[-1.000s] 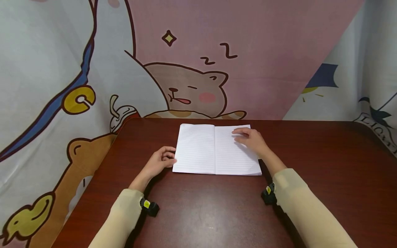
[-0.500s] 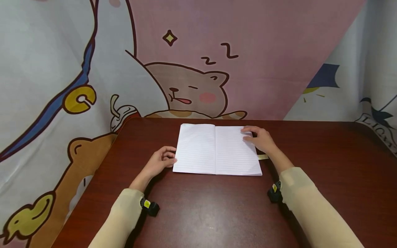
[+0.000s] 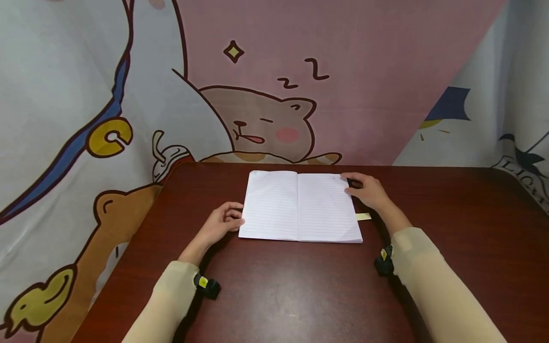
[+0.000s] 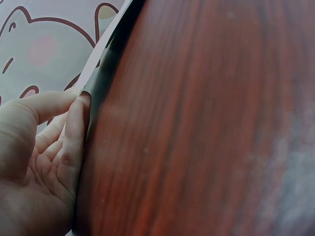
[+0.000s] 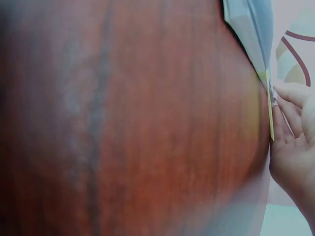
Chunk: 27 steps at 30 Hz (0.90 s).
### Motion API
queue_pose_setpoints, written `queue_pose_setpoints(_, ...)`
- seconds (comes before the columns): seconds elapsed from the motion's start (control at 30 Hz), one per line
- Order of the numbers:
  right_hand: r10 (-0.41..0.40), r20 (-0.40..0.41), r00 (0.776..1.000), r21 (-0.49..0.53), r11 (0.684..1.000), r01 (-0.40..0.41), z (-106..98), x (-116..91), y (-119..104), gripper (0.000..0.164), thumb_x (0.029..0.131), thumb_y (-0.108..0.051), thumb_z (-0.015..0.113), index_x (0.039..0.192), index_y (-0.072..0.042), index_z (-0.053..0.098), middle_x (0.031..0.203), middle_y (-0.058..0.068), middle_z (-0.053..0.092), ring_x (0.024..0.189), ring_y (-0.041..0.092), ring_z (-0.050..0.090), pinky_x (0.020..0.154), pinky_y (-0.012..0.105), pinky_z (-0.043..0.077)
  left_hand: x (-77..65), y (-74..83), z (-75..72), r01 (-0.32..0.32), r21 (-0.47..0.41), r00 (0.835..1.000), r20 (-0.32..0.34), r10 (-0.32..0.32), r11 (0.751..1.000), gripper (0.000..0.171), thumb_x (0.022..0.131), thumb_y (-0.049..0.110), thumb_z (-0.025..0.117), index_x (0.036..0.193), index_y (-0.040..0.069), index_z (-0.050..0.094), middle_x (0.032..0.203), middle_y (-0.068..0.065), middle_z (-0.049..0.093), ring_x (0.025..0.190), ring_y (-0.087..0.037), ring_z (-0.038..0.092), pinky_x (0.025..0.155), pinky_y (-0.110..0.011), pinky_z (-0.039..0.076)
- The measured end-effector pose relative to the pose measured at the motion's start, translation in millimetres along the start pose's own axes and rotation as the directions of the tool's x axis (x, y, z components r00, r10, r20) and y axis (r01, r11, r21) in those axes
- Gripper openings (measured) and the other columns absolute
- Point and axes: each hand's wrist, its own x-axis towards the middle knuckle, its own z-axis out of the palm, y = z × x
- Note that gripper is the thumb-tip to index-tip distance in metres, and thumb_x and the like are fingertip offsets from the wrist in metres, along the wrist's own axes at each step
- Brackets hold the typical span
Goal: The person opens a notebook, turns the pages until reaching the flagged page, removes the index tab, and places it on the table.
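An open notebook (image 3: 274, 205) with blank ruled pages lies flat on the dark wooden table. My left hand (image 3: 220, 223) holds its left edge; the left wrist view shows the thumb and a finger (image 4: 78, 118) pinching that edge. At the upper right corner of the right page is my right hand (image 3: 368, 190), its thumb and fingers on the page edge. A pale yellow paper tab (image 3: 363, 216) sticks out from the right side of the notebook, just below the right hand. In the right wrist view the tab (image 5: 270, 113) stands close to the fingers.
The reddish-brown table (image 3: 291, 290) extends on all sides of the notebook. Its far edge meets a hanging cloth (image 3: 356, 109) printed with cartoon animals. A black wrist camera (image 3: 210, 288) sits at the left cuff, another camera (image 3: 383, 262) at the right.
My right hand has slid rightward across the right page to its outer edge, uncovering the yellow tab. The left hand and the notebook have stayed in place.
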Motion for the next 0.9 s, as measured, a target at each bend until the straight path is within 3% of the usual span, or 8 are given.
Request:
queue_pose_setpoints(0.5,0.046,-0.002,0.999,-0.02,0.999,-0.046,1.8,3.4,0.5,0.043,0.098,-0.01,0.062,0.141,-0.009,0.056,0.152,0.023,0.044,0.137,0.043,0.045,0.106,0.055,0.046,0.0,-2.1,-0.2,-0.008,-0.003,1.0,-0.003,0.008,1.0,0.043,0.095,0.005,0.064,0.135,-0.003,0.05,0.113,-0.024,0.062,0.082,-0.009,0.06,0.075,-0.023,0.057)
queue_pose_setpoints(0.9,0.065,0.037,0.997,-0.044,0.997,-0.063,0.7,3.7,-1.7,0.057,0.099,-0.013,0.061,0.153,-0.012,0.041,0.156,0.023,0.038,0.139,0.044,0.042,0.109,0.057,0.042,0.1,-1.5,0.9,-0.009,-0.002,1.0,-0.004,0.009,1.0,0.043,0.095,0.005,0.064,0.135,-0.003,0.05,0.112,-0.023,0.063,0.081,-0.008,0.06,0.074,-0.022,0.057)
